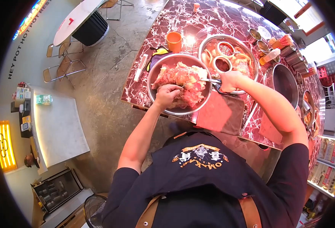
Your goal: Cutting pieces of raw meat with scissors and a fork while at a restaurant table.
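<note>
A round metal bowl (176,113) at the table's near edge holds a heap of meat pieces (189,74). My left hand (169,94) is in the bowl, its fingertips pinched on a small bit of the meat. In my right hand (229,82) is a pair of scissors (211,81) with dark handles, the blades pointing left over the bowl's right rim, against the meat's right side. Just beyond my right hand stands a wide metal pan (255,59) of food, with a bowl of red chili sauce (226,49) and a bowl of dark sauce (222,64) in it.
An orange cup (174,42), a black and yellow cloth item (159,54) and a white bar-shaped object (141,67) lie around the bowl. Brown cloths (221,112) cover the near edge. Rightward stand an empty-looking metal pot (281,85), a squeeze bottle (271,56) and metal canisters (294,55).
</note>
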### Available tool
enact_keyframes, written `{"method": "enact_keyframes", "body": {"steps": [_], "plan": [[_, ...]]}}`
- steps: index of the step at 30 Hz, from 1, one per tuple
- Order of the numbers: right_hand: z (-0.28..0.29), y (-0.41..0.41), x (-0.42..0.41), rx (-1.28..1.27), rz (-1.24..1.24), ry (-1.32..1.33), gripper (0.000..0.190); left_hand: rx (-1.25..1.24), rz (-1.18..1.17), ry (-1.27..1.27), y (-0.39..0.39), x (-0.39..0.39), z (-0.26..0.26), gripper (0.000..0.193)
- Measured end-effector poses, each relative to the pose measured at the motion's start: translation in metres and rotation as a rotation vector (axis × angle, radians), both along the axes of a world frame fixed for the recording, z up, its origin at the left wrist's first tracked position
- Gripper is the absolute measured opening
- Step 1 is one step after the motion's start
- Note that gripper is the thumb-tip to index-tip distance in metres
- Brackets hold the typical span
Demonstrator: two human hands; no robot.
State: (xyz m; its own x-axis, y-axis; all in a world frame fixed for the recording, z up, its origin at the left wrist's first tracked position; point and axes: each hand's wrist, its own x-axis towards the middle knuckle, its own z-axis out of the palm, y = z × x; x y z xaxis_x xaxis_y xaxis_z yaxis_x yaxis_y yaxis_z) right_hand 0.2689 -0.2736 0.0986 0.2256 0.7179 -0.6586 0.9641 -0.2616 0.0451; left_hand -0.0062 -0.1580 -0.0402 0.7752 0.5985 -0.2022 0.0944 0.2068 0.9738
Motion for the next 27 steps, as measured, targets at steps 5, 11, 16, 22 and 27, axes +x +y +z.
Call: {"method": "enact_keyframes", "body": {"steps": [5,11,16,22,27], "plan": [[-0.015,-0.010,0.015,0.033,0.052,0.038,0.031,0.096,-0.017,0.113,-0.001,0.004,0.001,0.017],[0.015,-0.011,0.024,-0.132,-0.014,0.132,0.027,-0.147,0.119,0.037,-0.002,0.000,0.018,0.017],[0.043,-0.026,0.024,-0.169,0.059,0.053,0.040,-0.138,0.086,0.033,0.000,-0.003,0.018,0.017],[0.045,0.001,-0.013,-0.132,0.122,-0.032,0.053,0.024,0.078,0.057,-0.007,0.004,0.015,0.015],[0.052,0.032,-0.059,-0.264,0.208,-0.144,0.049,0.124,0.088,0.107,-0.022,0.013,0.029,0.015]]}}
